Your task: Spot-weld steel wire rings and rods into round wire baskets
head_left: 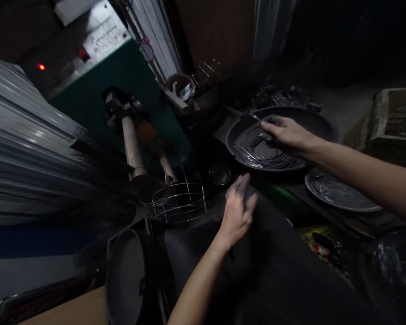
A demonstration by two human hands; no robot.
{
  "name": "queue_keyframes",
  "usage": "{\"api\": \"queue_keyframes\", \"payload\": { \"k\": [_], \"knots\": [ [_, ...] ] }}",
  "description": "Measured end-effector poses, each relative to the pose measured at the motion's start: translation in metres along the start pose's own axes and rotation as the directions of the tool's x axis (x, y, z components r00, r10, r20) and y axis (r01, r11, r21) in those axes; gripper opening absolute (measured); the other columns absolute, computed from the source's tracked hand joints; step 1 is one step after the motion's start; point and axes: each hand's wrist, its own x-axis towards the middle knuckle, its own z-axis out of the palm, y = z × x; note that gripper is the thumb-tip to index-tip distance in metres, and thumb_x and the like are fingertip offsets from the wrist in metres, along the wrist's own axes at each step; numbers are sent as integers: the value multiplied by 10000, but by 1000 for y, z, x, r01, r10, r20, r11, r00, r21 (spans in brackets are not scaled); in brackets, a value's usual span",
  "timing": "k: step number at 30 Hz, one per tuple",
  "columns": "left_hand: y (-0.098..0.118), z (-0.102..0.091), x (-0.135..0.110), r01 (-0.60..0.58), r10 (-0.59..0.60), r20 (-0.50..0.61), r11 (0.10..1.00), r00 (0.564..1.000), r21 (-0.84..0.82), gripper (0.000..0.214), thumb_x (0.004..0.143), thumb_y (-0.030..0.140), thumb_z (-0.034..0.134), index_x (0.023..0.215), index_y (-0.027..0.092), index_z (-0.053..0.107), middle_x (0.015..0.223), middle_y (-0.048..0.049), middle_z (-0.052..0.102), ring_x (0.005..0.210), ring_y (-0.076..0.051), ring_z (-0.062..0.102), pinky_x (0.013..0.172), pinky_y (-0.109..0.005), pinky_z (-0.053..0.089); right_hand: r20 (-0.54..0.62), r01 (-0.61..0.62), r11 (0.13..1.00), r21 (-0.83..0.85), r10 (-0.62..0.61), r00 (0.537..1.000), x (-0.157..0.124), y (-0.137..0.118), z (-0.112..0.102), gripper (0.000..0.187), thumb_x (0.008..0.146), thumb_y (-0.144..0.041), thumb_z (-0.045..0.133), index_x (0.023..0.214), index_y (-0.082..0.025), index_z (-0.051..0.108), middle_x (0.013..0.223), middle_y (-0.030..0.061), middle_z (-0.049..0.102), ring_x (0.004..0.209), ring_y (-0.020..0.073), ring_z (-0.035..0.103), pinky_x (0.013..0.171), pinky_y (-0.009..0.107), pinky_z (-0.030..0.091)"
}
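Round wire frame point(179, 203), apparently part-built, only a few uprights visible; left hand point(238, 214) just right of it, grip open, seemingly empty; many thin metal wires point(264, 155) left loose in black pan point(311, 124); right hand point(286, 135) above pan, grip pinched on single wire point(255, 117).

Blk pan point(311, 119), silver wires point(264, 155), dk-green panel point(122, 76)

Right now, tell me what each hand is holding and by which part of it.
The right hand pinches a thin metal wire between its fingers, apparently near one end, above a dark pan. The left hand is blurred but appears to hold nothing.
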Motion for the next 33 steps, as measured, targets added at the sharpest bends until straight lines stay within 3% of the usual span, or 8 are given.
{"api": "queue_keyframes", "payload": {
  "k": [3, 6, 10, 14, 20, 24, 29, 33],
  "knots": [
    [13, 23, 49, 36, -32, 22, 980, 999, -195, 364, 915, 448, 482, 1167, 195, 553, 1201, -88, 593, 1216, -242, 515, 1071, -422, 397, 127, -109, 936, 334, 70, 989, -25, -43, 28, 289, 996, -121, 329, 719, -196, 359, 476, -91, 286, 406, 48, 208, 461, 173, 172],
    [20, 30, 68, 141, -158, -1, 879, 987, -455, 345, 885, 533, 503, 928, 196, 566, 698, 13, 520, 656, -116, 555, 678, -267, 502, 182, -121, 948, 294, 69, 981, -36, -48, 29, 310, 1012, -151, 268, 749, -165, 432, 559, -49, 426, 457, 47, 331, 512, 150, 298],
    [22, 13, 77, 166, -282, -46, 679, 958, -715, 350, 878, 541, 520, 900, 193, 539, 525, 86, 255, 405, -44, 261, 419, -168, 277, 211, 6, 995, -97, 15, 977, -54, 6, 14, 255, 925, -228, 521, 704, -120, 585, 643, 21, 561, 632, 112, 482, 661, 211, 396],
    [13, -5, 82, 235, -364, -7, 616, 932, -752, 335, 916, 493, 477, 978, 177, 565, 525, 81, 312, 400, -44, 320, 447, -176, 324, 511, 93, 963, -254, 52, 858, -84, 60, 16, 305, 820, -448, 595, 780, -149, 643, 799, 62, 653, 805, 215, 583, 757, 289, 449],
    [14, -75, -18, 242, -275, -193, 954, 942, -175, 410, 854, 420, 611, 1218, 242, 550, 1063, -54, 654, 1052, -212, 611, 951, -367, 470, 506, 125, 963, -238, 13, 863, -91, 69, 52, 159, 734, -362, 618, 840, -244, 601, 924, 72, 668, 846, 232, 625, 755, 320, 495],
    [3, -161, -106, 230, -73, -487, 935, 870, 270, 628, 810, 364, 669, 1365, 307, 381, 1157, -53, 603, 1077, -197, 594, 1001, -407, 451, 526, 131, 957, -259, 26, 850, -71, 49, 96, 49, 824, -238, 583, 848, -219, 621, 810, 58, 648, 703, 167, 602, 609, 253, 477],
    [-62, -212, -91, 141, 17, -318, 873, 948, 466, 1023, 590, 330, 825, 1417, 240, 230, 1301, -120, 468, 1259, -277, 443, 1083, -485, 335, 499, -85, 995, 61, 43, 865, -46, 24, 184, 77, 919, -166, 477, 868, -170, 534, 606, -36, 501, 403, 50, 373, 373, 160, 270],
    [-95, -195, -67, 93, 95, -501, 937, 860, 336, 831, 709, 261, 696, 1382, 239, 209, 992, -22, 520, 950, -176, 544, 924, -388, 446, 531, -263, 959, 104, 170, 830, -42, 21, 228, 106, 882, -196, 574, 827, -147, 497, 568, -54, 486, 359, 22, 313, 344, 138, 208]
  ]
}}
